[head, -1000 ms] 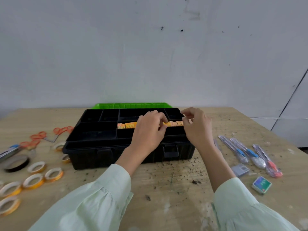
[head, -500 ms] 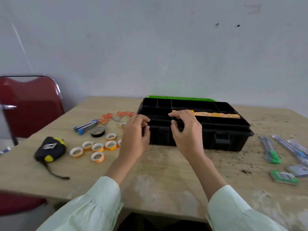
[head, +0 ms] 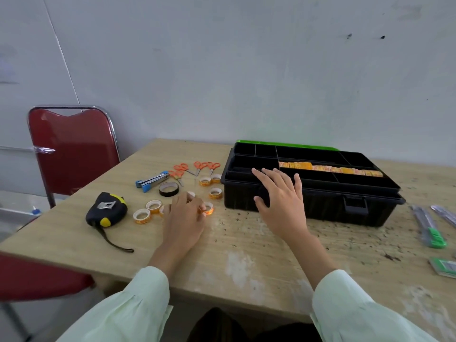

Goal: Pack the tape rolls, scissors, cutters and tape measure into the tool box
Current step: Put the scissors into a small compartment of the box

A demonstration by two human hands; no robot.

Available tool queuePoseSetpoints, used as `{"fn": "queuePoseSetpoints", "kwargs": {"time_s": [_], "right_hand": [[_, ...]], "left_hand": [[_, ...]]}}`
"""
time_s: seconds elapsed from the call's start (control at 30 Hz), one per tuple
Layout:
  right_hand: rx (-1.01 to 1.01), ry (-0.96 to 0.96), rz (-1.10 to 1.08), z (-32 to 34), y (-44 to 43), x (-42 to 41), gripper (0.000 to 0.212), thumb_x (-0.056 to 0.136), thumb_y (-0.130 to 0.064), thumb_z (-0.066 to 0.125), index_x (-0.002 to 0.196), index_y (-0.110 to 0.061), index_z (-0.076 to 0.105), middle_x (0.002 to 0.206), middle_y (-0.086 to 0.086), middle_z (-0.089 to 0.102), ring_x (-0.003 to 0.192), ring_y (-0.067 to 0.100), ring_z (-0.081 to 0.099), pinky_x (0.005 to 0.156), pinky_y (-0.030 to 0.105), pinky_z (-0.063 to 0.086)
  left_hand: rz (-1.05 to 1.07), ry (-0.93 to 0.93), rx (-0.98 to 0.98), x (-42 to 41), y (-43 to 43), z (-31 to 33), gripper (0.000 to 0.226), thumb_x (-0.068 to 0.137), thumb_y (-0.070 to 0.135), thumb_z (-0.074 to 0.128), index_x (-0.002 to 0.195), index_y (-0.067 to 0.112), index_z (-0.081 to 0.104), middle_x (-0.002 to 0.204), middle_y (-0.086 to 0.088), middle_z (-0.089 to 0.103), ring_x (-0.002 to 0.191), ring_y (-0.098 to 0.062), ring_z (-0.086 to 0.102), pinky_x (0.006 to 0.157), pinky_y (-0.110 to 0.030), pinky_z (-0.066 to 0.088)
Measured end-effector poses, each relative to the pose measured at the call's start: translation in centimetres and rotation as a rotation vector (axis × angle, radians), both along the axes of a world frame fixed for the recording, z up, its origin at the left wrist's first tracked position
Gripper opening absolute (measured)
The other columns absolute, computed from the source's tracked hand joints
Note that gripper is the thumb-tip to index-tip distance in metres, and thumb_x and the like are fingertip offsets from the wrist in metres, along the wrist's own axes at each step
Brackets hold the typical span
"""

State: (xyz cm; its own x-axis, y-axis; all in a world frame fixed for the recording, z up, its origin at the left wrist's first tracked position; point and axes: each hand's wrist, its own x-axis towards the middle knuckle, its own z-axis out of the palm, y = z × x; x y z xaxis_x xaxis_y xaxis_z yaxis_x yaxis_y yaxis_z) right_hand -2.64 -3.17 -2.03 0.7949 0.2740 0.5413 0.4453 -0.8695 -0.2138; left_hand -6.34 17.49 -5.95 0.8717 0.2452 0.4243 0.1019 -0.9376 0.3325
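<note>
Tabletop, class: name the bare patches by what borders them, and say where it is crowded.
Bare: the near table strip in front of the tool box; the corner nearer than the tape measure; the gap between box and cutters. Crowded: left of the box, where tape rolls, scissors and the left hand cluster.

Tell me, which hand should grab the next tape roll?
Left. The left hand is right among the loose rolls, left of the box. The right hand hovers open at the box's front, farther from them.
</note>
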Motion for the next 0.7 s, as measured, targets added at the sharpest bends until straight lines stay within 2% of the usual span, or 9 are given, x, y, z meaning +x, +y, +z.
{"fn": "queuePoseSetpoints", "kwargs": {"time_s": [0.17, 0.3, 0.4, 0.57, 0.7], "right_hand": [[0.005, -0.014, -0.007, 0.0, 0.0, 0.0, 0.06, 0.09, -0.025, 0.056, 0.145, -0.035, 0.033, 0.138, -0.011, 0.044, 0.138, 0.012, 0.028, 0.118, 0.04, -0.006], [0.048, -0.037, -0.036, 0.2, 0.4, 0.4, 0.047, 0.091, -0.031, 0.055, 0.137, -0.034, 0.044, 0.125, -0.01, 0.052, 0.126, 0.014, 0.04, 0.118, 0.041, 0.006], [0.075, -0.082, -0.05, 0.4, 0.6, 0.7, 0.034, 0.093, -0.037, 0.052, 0.127, -0.034, 0.052, 0.111, -0.01, 0.057, 0.113, 0.014, 0.047, 0.114, 0.039, 0.013], [0.174, -0.125, -0.035, 0.7, 0.8, 1.5, 0.018, 0.095, -0.036, 0.051, 0.107, -0.03, 0.062, 0.086, -0.012, 0.059, 0.104, 0.016, 0.054, 0.109, 0.038, 0.021], [0.222, -0.153, -0.038, 0.6, 1.1, 2.3, 0.01, 0.095, -0.031, 0.052, 0.091, -0.029, 0.061, 0.073, -0.012, 0.058, 0.084, 0.012, 0.054, 0.095, 0.03, 0.022]], "left_hand": [[-0.007, -0.01, -0.03, 0.3, 0.0, 0.1, 0.021, 0.085, 0.025, 0.062, 0.106, 0.028, 0.06, 0.115, 0.006, 0.048, 0.113, -0.013, 0.044, 0.097, -0.031, 0.03], [-0.021, -0.023, -0.074, 1.6, 0.5, 1.2, 0.029, 0.086, 0.03, 0.062, 0.113, 0.023, 0.057, 0.115, 0.005, 0.052, 0.114, -0.015, 0.047, 0.1, -0.034, 0.032], [0.008, -0.001, -0.077, 3.5, 1.3, 2.2, 0.024, 0.089, 0.03, 0.057, 0.111, 0.022, 0.06, 0.117, 0.003, 0.054, 0.116, -0.017, 0.048, 0.101, -0.038, 0.031], [0.066, 0.057, -0.137, 6.9, 2.9, 3.0, 0.019, 0.091, 0.021, 0.053, 0.106, 0.018, 0.063, 0.116, -0.003, 0.059, 0.113, -0.023, 0.05, 0.097, -0.044, 0.042], [0.057, 0.111, -0.114, 9.1, 3.9, 3.0, 0.027, 0.089, 0.016, 0.055, 0.115, 0.014, 0.062, 0.119, -0.007, 0.06, 0.113, -0.026, 0.053, 0.099, -0.044, 0.042]]}}
